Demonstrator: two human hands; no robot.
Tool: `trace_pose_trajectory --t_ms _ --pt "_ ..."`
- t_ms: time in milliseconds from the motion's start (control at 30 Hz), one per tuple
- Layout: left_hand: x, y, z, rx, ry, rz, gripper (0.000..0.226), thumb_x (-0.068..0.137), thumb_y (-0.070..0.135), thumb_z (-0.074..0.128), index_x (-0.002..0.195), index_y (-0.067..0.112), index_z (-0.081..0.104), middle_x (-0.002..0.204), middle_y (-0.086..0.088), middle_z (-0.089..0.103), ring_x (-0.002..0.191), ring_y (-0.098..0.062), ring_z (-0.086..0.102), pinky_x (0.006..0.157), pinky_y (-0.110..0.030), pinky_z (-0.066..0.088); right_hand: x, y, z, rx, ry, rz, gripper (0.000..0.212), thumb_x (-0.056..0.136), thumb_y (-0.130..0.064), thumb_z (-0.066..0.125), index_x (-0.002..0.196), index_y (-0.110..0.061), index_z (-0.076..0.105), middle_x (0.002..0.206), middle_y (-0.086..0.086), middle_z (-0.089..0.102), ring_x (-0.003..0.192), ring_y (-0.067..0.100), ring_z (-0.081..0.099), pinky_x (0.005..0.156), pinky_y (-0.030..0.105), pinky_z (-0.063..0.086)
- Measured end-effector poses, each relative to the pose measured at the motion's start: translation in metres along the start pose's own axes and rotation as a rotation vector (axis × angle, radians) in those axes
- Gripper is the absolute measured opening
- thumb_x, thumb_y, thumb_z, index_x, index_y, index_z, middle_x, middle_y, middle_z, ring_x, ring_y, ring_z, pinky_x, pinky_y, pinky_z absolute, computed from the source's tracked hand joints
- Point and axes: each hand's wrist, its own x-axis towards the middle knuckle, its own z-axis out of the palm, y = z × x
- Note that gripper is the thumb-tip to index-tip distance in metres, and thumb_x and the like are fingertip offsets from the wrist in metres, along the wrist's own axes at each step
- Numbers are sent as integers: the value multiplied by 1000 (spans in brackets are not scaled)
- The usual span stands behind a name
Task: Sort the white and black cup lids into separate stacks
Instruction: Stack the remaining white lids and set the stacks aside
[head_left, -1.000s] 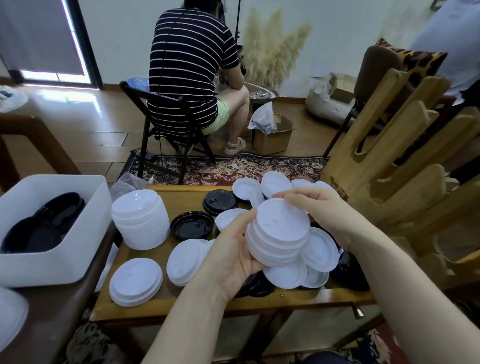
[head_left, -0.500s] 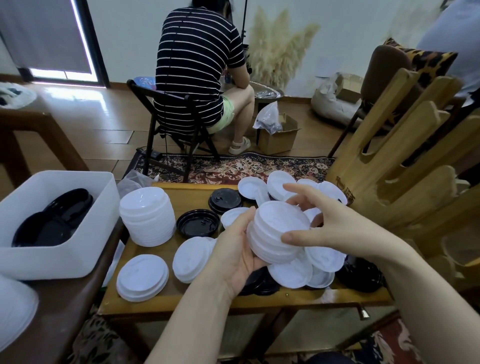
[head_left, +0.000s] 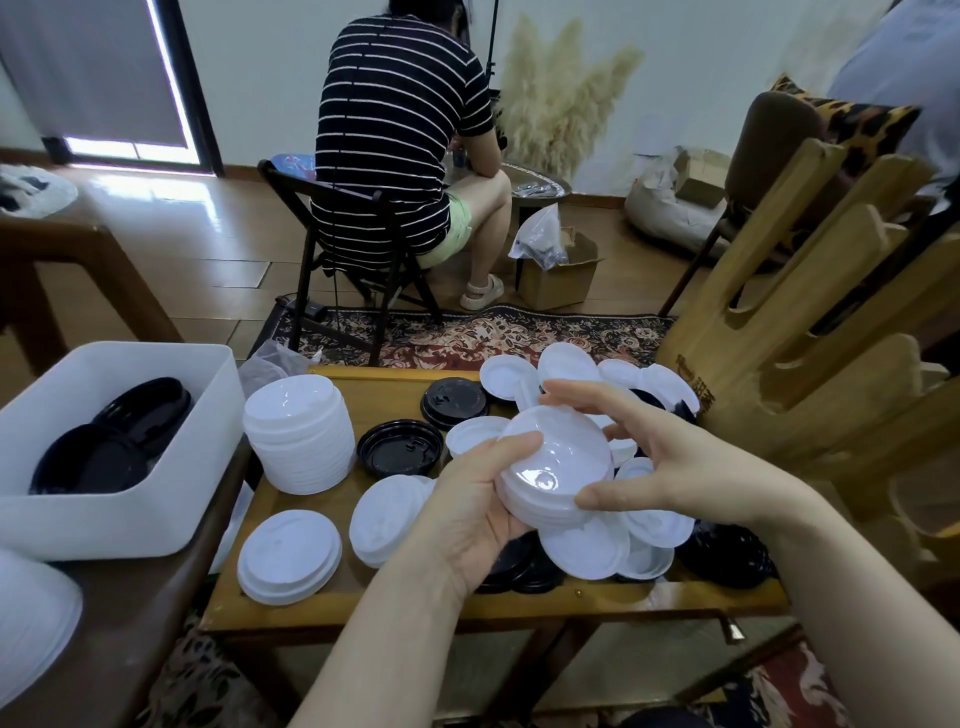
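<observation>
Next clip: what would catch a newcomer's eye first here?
Both hands, left hand and right hand, grip a stack of white lids above the wooden table. A tall white lid stack stands at its back left, beside a white bin that holds black lids.

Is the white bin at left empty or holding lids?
Holding lids: black lids lie inside the white bin; no white ones show in it.

Your single head camera looks forward and down, close over the near edge of the wooden table (head_left: 332, 608).
</observation>
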Motion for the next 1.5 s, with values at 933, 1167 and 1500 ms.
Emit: trace_pose_trajectory --t_ms 933,1167,1500 --pt "14 26 -5 -19 117 139 61 70 16 73 127 -2 61 117 -19 71 109 -34 68 82 -42 60 32 16 -3 592 141 269 46 82 -36 67 121 -12 63 107 12 72 93 26 71 68 33 58" --pt "24 47 -16 -133 277 218 27 92 14 61 117 4 66 109 -12 75 90 -21 73 64 -28 62 99 57 -34 -258 507 309 22 87 -34 66 106 -23 67 95 -6 66 104 18 57 79 32 51" --pt "25 52 -30 -117 311 155 22 92 15 60 110 5 68 108 -12 75 98 -24 70 87 -37 54 149 71 -22 -718 169 497 17 86 -41 62 85 -23 63 101 -1 65 116 25 43 103 44 26"
